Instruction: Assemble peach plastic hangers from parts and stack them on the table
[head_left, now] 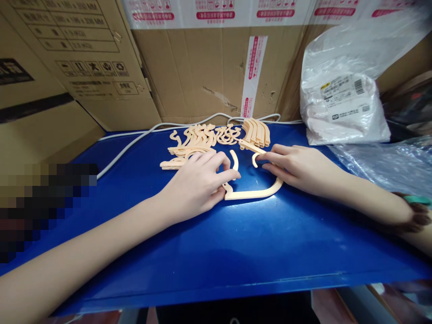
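My left hand (pixel 202 182), its fingers curled and closed, holds the left end of a long curved cream plastic bar (pixel 253 194) lying low over the blue table. A small notched part (pixel 227 188) shows at that end, partly hidden by my fingers. Between the hands lies a short curved strip (pixel 234 159). My right hand (pixel 295 166) is closed at the base of a small cream hook (pixel 254 161). The long bar's right end runs under the same hand, so its grip there is hidden.
Behind the hands lie piles of wavy cream pieces (pixel 199 135), small hooks (pixel 227 134) and stacked curved arms (pixel 256 131). A white cable (pixel 148 131) runs along the back. Cardboard boxes (pixel 202 67) stand behind; a white plastic bag (pixel 344 108) sits at the right.
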Available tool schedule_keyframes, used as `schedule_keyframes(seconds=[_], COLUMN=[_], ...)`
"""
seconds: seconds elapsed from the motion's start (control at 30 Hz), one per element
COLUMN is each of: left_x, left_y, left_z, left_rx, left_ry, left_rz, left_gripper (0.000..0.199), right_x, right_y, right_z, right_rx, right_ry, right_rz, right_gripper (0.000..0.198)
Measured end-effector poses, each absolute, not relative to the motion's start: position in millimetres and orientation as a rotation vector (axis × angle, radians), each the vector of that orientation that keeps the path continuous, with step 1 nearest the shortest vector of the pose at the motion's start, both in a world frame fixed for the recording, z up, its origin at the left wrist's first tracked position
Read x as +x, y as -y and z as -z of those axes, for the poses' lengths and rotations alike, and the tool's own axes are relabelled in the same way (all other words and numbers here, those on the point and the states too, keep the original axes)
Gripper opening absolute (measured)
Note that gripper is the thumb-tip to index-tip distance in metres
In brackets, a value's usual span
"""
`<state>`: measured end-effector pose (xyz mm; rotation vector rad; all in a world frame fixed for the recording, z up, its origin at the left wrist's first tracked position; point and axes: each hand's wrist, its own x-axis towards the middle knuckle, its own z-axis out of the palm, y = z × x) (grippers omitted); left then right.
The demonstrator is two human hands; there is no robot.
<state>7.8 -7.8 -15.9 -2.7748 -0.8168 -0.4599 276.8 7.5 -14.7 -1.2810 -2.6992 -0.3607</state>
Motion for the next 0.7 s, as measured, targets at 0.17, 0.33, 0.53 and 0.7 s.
schedule_keyframes(seconds=[0.17, 0.33, 0.53, 0.7], left_x=[7.8, 7.1, 7.0, 6.3], left_y=[7.0, 6.0, 7.6, 6.3], left_z=[16.9, 19.5, 21.1, 23.2], left_rx=[-2.767, -2.806, -2.889, -2.901], left_ry=[0.814, 0.844, 0.835, 0.826], left_rz=[0.426, 0.422, 0.455, 0.470], left_gripper=[0.034, 0.038, 0.046, 0.053], right_x=[278.3, 277.9, 276.3, 275.7], right_y=[-8.8, -9.2, -7.8, -8.0], right_z=[14.8, 14.8, 15.0, 15.5], right_rx=[-1.276, -1.298, -1.276, -1.294], right_ry=[2.720, 2.731, 2.711, 2.707], right_rz=[0.379, 0.373, 0.390, 0.355], right_gripper=[0.036, 0.036, 0.032, 0.032])
